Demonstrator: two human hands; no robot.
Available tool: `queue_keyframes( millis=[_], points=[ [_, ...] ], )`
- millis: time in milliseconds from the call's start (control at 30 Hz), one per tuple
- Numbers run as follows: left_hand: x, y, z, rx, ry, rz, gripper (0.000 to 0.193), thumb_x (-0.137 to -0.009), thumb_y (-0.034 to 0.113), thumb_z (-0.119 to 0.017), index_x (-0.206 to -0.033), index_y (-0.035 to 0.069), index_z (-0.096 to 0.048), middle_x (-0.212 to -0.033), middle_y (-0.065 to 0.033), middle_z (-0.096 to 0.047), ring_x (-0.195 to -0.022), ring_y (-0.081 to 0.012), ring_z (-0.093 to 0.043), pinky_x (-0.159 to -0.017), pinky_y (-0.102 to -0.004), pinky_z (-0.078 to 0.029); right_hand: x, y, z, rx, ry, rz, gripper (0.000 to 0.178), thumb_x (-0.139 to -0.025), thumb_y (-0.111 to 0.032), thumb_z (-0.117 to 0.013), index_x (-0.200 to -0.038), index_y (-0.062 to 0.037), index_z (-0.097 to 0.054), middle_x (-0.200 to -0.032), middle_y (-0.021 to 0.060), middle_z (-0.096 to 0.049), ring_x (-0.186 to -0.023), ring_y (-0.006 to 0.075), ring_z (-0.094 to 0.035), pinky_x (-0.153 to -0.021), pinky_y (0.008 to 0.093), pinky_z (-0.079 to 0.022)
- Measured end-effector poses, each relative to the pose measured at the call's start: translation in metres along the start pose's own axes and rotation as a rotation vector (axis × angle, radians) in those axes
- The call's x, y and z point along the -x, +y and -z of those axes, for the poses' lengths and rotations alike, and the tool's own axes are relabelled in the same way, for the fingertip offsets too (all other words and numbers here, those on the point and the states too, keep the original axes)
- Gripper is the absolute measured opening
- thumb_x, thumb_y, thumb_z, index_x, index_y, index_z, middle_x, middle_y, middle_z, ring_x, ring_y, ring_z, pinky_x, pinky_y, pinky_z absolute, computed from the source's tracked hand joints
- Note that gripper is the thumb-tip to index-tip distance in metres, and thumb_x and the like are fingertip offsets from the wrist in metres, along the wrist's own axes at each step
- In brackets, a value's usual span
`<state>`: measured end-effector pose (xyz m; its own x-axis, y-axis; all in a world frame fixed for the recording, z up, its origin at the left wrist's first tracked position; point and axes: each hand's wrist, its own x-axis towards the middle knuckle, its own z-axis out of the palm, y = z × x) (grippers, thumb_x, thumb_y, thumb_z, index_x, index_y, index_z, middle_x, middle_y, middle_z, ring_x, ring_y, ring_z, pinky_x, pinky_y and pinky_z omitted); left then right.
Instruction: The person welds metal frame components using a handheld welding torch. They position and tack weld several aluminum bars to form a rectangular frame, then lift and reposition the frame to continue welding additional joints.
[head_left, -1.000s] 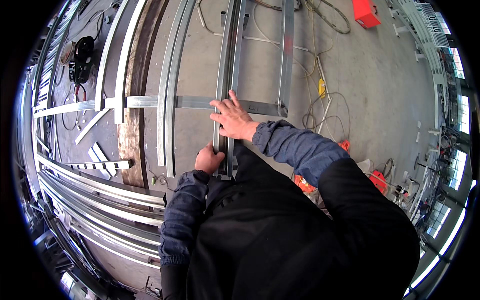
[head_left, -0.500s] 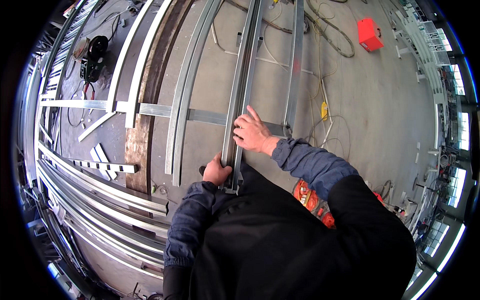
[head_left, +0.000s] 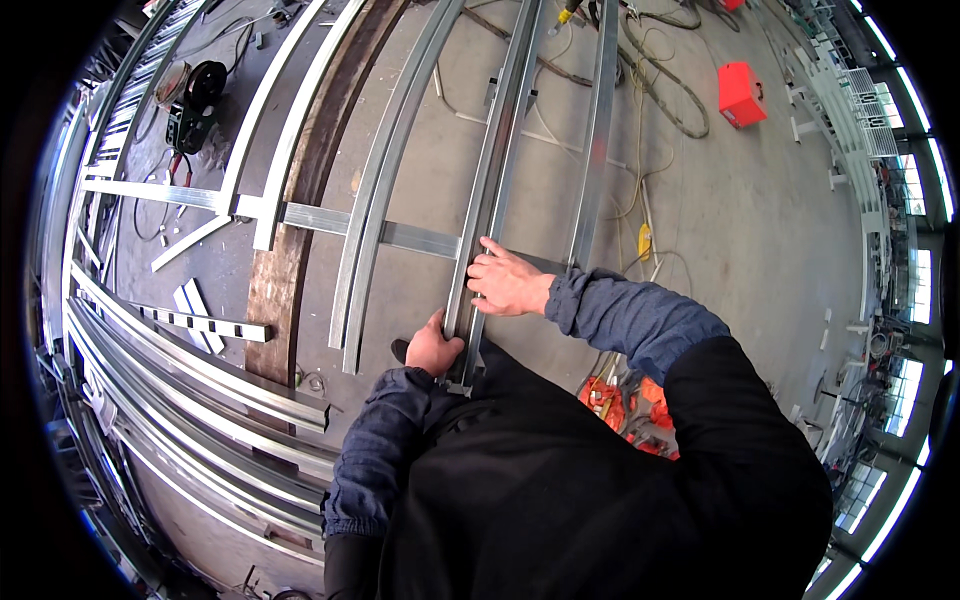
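Concrete floor (head_left: 780, 260), looping cables (head_left: 697, 136), red box (head_left: 740, 95) off right. Right hand (head_left: 507, 282): index finger, angled away moment ago, now laid across paired silver rail (head_left: 489, 165) — firmer contact, likely steadier hold. Other fingers bent loosely over rail; left hand (head_left: 434, 348) pinching side, closer to body. Rail bright, dark-grooved, set over crossbar (head_left: 415, 238) — near end poorly seen, perhaps touching black clothing (head_left: 560, 450).

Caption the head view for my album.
Left fingers and right fingers touch long silvery metal rails above a grey floor.
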<state>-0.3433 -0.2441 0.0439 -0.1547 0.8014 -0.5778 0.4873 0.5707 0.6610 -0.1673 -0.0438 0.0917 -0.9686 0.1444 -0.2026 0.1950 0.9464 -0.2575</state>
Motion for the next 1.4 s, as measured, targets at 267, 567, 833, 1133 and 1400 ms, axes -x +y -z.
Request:
queue_keyframes(
  millis=[267,567,833,1133,1400],
  points=[
    [0.007,0.016,0.004,-0.184,0.012,0.075,0.077,-0.08,0.037,-0.079,-0.148,0.007,-0.059,-0.107,-0.027,-0.079,-0.105,-0.046,-0.076,-0.093,-0.0554,-0.06,0.004,-0.004,0.005,0.039,-0.003,-0.018,0.039,-0.099,-0.049,-0.066,-0.102,-0.0116,-0.079,-0.111,0.0045,-0.067,-0.119,0.0262,-0.063,-0.133,0.0599,-0.024],
    [0.01,0.032,0.0,-0.336,0.067,0.146,0.043,-0.084,0.033,-0.077,-0.119,0.008,-0.071,-0.102,-0.023,-0.081,-0.101,-0.0446,-0.078,-0.091,-0.0557,-0.061,0.005,-0.015,0.002,0.157,0.052,-0.034,0.054,-0.102,-0.06,-0.061,-0.1,-0.0111,-0.082,-0.113,0.006,-0.068,-0.12,0.0287,-0.063,-0.132,0.0626,-0.022],
    [0.015,0.033,0.002,-0.272,0.1,0.073,0.061,-0.082,0.037,-0.077,-0.136,0.009,-0.067,-0.102,-0.023,-0.081,-0.1,-0.0437,-0.078,-0.091,-0.0544,-0.061,0.015,-0.008,0.005,0.038,0.101,-0.011,0.045,-0.101,-0.051,-0.067,-0.103,-0.0069,-0.075,-0.111,0.0093,-0.065,-0.12,0.03,-0.062,-0.132,0.0572,-0.027],
    [0.025,0.032,0.014,-0.142,0.134,-0.036,0.072,-0.086,0.04,-0.078,-0.147,0.005,-0.061,-0.115,-0.0263,-0.078,-0.108,-0.0431,-0.076,-0.094,-0.0521,-0.06,0.015,-0.004,0.005,-0.039,0.173,0.014,0.039,-0.101,-0.046,-0.07,-0.105,-0.0074,-0.073,-0.116,0.0093,-0.066,-0.124,0.0294,-0.061,-0.133,0.0539,-0.028],
    [0.04,-0.029,0.083,-0.412,0.722,0.032,0.096,-0.08,0.025,-0.088,-0.165,0.008,-0.045,-0.165,-0.0208,-0.045,-0.151,-0.0438,-0.041,-0.126,-0.0568,-0.031,0.024,-0.005,0.013,-0.128,0.425,-0.067,0.027,-0.099,-0.036,-0.072,-0.105,-0.0104,-0.074,-0.112,0.0044,-0.067,-0.113,0.0253,-0.064,-0.127,0.0474,-0.035]
  ],
)
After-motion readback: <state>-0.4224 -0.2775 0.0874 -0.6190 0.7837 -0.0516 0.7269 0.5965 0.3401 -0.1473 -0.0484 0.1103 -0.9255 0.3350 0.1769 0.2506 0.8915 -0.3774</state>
